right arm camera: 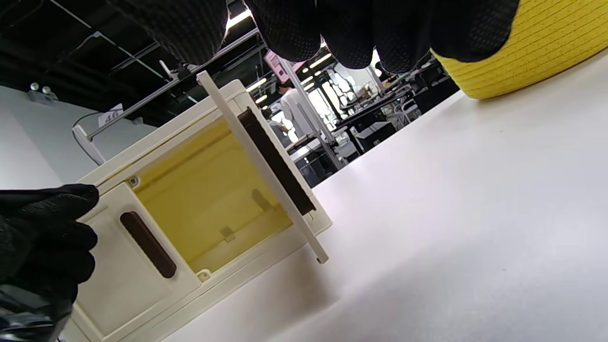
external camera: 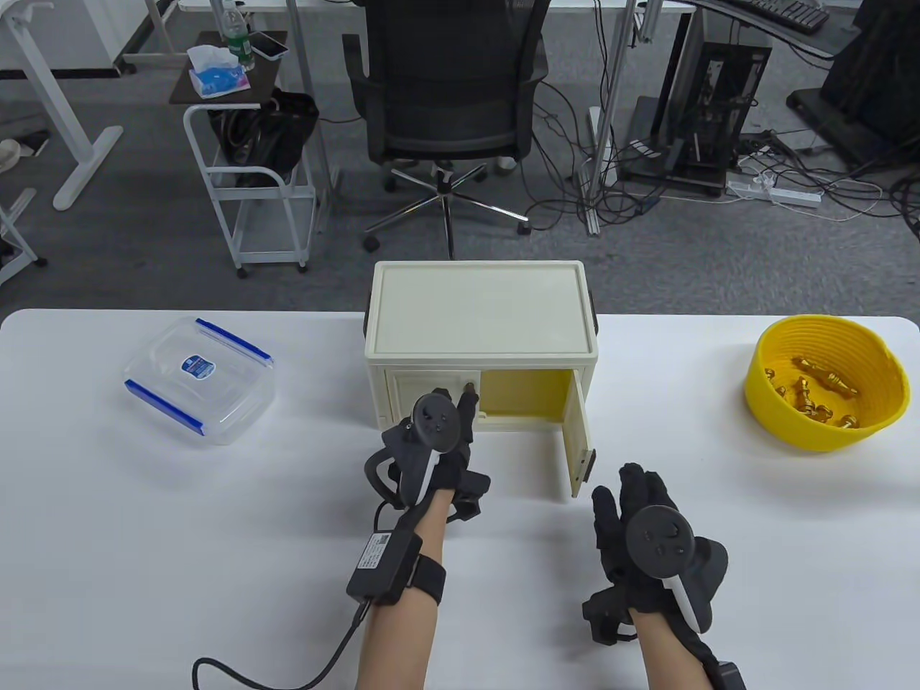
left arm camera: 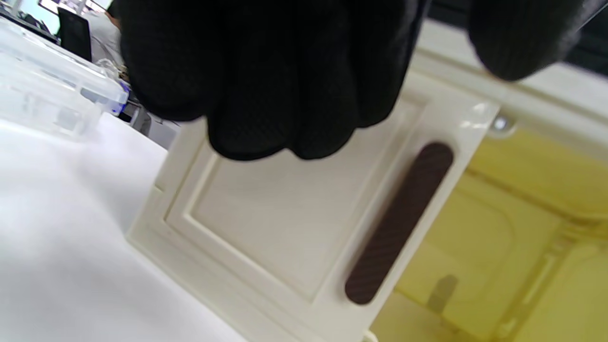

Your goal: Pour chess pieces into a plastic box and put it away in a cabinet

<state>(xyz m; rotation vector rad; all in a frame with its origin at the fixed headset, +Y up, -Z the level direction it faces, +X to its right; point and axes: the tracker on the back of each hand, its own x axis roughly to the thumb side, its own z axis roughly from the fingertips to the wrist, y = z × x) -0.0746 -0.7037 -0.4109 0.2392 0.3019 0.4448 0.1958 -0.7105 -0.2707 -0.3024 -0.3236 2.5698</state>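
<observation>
My left hand sits just below the middle of the table view, right in front of the cream cabinet. My fingers are curled loosely with one fingertip reaching up to the left door, close by its dark handle strip. Whether that fingertip actually touches the door, I cannot tell; in the left wrist view my fingers hang over the top of the door panel, gripping nothing.

My right hand is in the lower right of the table view, flat and open over the white table, fingers spread moderately and holding nothing. It lies just below and right of the right door, apart from it. That door stands swung outward toward the bottom of the frame, showing the yellow interior. In the right wrist view the door's edge and its dark handle run diagonally through the middle of the frame.

The plastic box, clear with blue clips and its lid on, rests at the left of the table view, well apart from the cabinet. The yellow bowl sits at the far right, with the golden chess pieces lying inside it.
</observation>
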